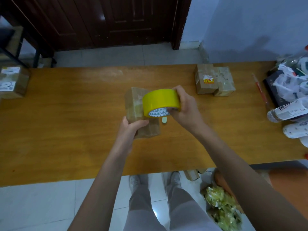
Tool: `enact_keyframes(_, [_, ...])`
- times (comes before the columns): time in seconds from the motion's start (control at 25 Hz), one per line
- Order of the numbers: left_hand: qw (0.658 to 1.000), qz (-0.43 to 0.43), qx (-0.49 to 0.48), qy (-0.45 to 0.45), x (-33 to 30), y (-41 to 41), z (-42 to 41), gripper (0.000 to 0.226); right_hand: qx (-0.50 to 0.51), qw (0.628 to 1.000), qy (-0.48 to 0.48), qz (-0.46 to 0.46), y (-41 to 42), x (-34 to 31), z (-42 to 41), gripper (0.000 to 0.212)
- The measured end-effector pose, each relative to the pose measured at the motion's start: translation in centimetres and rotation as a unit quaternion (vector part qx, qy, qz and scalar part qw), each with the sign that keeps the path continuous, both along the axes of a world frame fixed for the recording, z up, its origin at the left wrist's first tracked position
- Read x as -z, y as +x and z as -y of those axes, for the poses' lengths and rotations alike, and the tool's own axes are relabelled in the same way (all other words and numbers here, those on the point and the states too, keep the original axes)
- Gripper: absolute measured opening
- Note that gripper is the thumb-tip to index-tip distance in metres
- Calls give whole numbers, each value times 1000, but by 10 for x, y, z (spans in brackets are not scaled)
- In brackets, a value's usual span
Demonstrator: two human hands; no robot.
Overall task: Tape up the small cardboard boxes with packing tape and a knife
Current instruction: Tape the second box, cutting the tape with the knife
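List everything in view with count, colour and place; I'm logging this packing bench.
small cardboard box: one, brown, table centre, in left hand
yellow packing tape roll: one, against that box
taped cardboard boxes: two, brown, far right of table
labelled cardboard box: one, brown, left edge
red stick: one, right side
white plastic bags: heap, right edge
wooden table: one, orange-brown
left hand: grips box
right hand: grips tape roll

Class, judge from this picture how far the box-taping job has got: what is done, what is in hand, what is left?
Done: two boxes at the table's far right already look taped. In hand: the left hand holds a box while the right hand grips the yellow tape roll against it. Left: finishing and cutting this strip.
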State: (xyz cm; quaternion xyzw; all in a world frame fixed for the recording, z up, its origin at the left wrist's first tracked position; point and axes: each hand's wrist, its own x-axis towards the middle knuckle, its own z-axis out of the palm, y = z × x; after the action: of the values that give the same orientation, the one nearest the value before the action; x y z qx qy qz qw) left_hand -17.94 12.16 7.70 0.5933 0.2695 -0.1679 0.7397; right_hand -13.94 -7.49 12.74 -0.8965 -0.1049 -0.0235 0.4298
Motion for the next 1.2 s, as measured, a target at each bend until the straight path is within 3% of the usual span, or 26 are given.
enact_keyframes(0.12, [1000,14,-7,11,-9,1,4,57,-2,1000,14,9,3,2,-13,32])
enact_keyframes(0.2, [998,35,-53,-19,-18,8,-16,54,19,992,-99,78,15,-2,-4,38])
enact_keyframes(0.28, [995,57,-76,-25,-28,15,-46,55,60,948,-274,152,27,-7,18,40])
enact_keyframes(0.4, [993,58,-65,-78,-33,13,-69,19,50,915,-384,114,30,-5,26,39])
enact_keyframes(0.44, [992,56,-67,-94,-32,11,-68,28,45,910,-398,106,30,-2,22,38])
enact_keyframes(0.52, [989,54,-66,-124,-30,6,-66,37,37,905,-410,107,31,5,18,38])
enact_keyframes(0.64, [983,65,-65,-161,-30,-1,-70,27,22,907,-411,94,29,13,20,39])
enact_keyframes(0.84, [979,69,-60,-181,-21,-10,-76,30,9,906,-419,68,22,20,15,39])
enact_keyframes(1.2, [973,82,-55,-210,-19,-15,-79,32,12,911,-399,101,17,12,19,42])
